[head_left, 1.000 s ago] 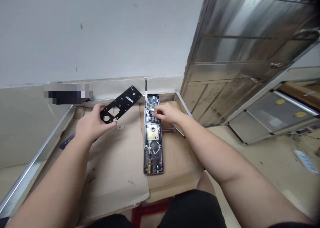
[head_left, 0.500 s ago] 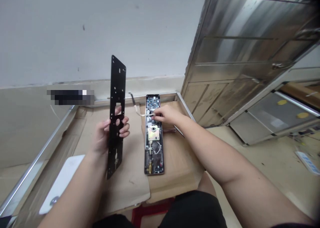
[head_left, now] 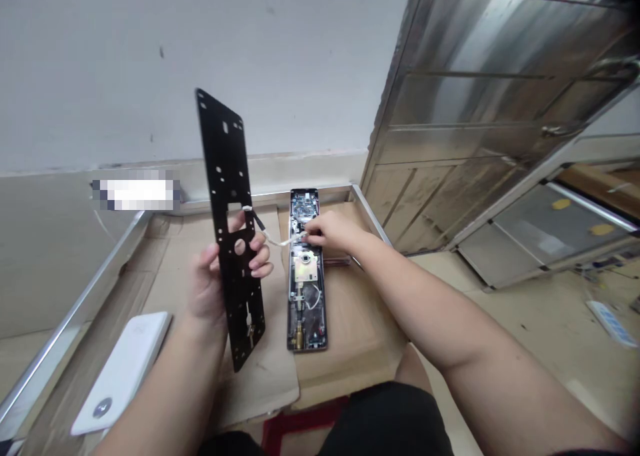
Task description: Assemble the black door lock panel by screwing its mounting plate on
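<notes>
Cardboard (head_left: 350,329) is covering our table (head_left: 371,212) by the pale wall (head_left: 280,63). We're gripping a black plate (head_left: 233,273) in our left hand (head_left: 206,291), its long axis standing steeply, top leaning left. Our right hand (head_left: 329,231) is pinching a white cable (head_left: 281,244) over the open electronics housing (head_left: 307,271), which is lying lengthwise away from us, right of the plate, so that hand's nearer it.
</notes>
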Demonstrator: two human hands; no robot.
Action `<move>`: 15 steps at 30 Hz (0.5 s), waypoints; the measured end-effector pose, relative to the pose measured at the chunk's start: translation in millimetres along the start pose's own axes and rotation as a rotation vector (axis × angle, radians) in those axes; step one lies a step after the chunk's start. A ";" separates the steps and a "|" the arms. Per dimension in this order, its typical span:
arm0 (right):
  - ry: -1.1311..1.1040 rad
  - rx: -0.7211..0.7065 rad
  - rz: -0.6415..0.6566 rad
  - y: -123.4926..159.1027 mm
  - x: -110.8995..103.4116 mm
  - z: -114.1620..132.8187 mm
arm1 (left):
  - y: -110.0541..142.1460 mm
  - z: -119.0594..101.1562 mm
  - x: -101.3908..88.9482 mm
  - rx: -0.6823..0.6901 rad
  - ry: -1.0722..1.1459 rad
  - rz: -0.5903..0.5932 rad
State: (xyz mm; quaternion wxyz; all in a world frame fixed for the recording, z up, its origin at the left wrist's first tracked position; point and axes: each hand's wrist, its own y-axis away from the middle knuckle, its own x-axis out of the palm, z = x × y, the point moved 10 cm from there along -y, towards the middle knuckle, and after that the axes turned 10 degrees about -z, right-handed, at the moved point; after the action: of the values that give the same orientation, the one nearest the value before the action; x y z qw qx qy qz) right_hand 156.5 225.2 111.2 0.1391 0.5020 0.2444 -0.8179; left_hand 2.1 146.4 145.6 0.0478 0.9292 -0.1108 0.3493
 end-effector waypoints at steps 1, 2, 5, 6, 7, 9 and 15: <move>0.004 0.000 0.001 0.2 0.0 0.1 | -1.1 -5.0 0.0 0.026 0.008 -0.004; 0.008 0.000 0.000 0.3 -0.1 0.3 | -3.1 -9.1 -1.8 0.053 0.001 -0.013; 0.021 0.003 -0.002 0.5 -1.0 0.8 | -11.2 -15.4 -14.0 0.144 -0.137 -0.032; 0.026 0.007 -0.004 0.4 -1.4 0.8 | -13.2 -15.8 -18.2 0.177 -0.216 -0.030; 0.032 0.014 -0.008 0.3 -2.0 0.5 | -14.4 -15.9 -21.9 0.214 -0.304 -0.032; 0.042 0.034 -0.024 0.1 -3.8 -0.7 | -13.6 -14.6 -26.6 0.287 -0.517 -0.050; 0.017 0.067 -0.065 1.2 -6.6 -5.3 | -6.2 16.5 -19.0 0.224 -0.903 -0.112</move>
State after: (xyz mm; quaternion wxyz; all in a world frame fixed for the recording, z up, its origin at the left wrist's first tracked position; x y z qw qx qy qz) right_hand 164.1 226.9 114.8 0.0934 0.5052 0.2343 -0.8253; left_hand 0.2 152.9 120.7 -0.0872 0.9922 -0.0319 -0.0832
